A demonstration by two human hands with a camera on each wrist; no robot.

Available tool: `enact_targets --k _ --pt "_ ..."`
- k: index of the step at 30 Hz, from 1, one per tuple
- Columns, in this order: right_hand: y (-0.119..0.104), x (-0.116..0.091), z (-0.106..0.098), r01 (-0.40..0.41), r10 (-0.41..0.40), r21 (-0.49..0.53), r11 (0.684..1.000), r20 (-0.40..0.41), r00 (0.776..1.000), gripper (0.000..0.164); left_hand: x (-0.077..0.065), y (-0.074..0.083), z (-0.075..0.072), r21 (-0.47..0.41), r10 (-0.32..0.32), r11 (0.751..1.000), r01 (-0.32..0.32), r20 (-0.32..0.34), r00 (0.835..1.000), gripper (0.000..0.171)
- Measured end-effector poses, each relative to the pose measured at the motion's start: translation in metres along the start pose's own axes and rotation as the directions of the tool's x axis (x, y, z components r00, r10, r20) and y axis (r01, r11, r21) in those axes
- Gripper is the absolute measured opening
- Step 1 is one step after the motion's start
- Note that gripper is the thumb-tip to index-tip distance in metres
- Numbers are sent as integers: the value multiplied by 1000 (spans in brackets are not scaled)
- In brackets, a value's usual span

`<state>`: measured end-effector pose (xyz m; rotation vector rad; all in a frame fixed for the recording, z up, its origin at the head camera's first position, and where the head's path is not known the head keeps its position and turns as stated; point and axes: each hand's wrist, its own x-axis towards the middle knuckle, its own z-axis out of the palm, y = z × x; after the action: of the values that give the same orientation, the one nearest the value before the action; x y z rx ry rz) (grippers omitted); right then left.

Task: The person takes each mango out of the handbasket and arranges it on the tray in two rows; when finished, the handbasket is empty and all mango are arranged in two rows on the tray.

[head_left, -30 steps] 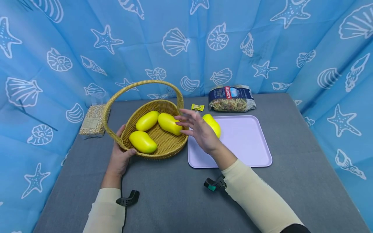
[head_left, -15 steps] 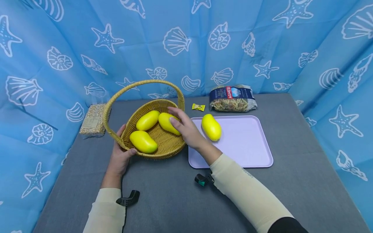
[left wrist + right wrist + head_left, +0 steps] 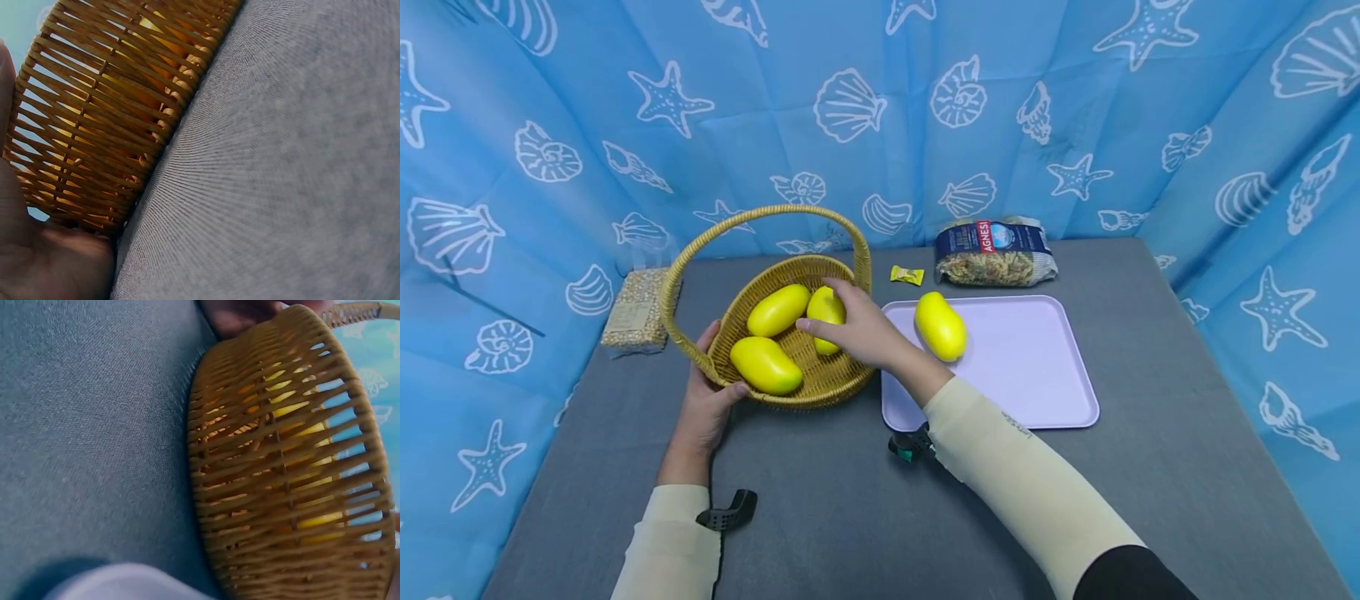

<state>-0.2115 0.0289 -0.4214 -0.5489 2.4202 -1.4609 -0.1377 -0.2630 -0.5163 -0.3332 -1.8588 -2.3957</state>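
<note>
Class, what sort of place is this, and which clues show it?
Probably a staged filming corner: a seashell-print curtain hangs behind and beside the grey table, and black wrist devices are in view.

The bare left hand, left of centre, grips; its cream-sleeved left arm enters at lower left. The bare right hand, mid-frame, points left, thumb and forefinger parted; its cream-sleeved right arm slants from lower right.

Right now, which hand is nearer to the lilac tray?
Right: the right hand is over the side of the basket next to the lilac tray; the left hand grips the basket's opposite side.
</note>
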Motion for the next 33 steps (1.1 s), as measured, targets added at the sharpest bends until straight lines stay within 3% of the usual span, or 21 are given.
enact_targets --k 7,10,15,25,33 --pt "-5 9 18 -63 59 -235 970 -24 998 91 -1 0 -1 -2 -7 1000 7 -2 1000 102" --pt "-6 11 26 -77 74 -343 936 -24 997 83 -1 0 -1 -5 -6 1000 6 0 1000 103" --pt "-8 10 32 -53 85 -477 878 46 995 71 -1 0 0 -14 9 1000 -9 15 1000 102" --pt "-9 9 33 2 70 -503 865 125 990 75 -1 1 1 -9 5 1000 -5 13 1000 102" --pt "-5 6 30 86 -42 -420 903 114 993 77 -1 1 0 -12 15 1000 -14 17 1000 101"
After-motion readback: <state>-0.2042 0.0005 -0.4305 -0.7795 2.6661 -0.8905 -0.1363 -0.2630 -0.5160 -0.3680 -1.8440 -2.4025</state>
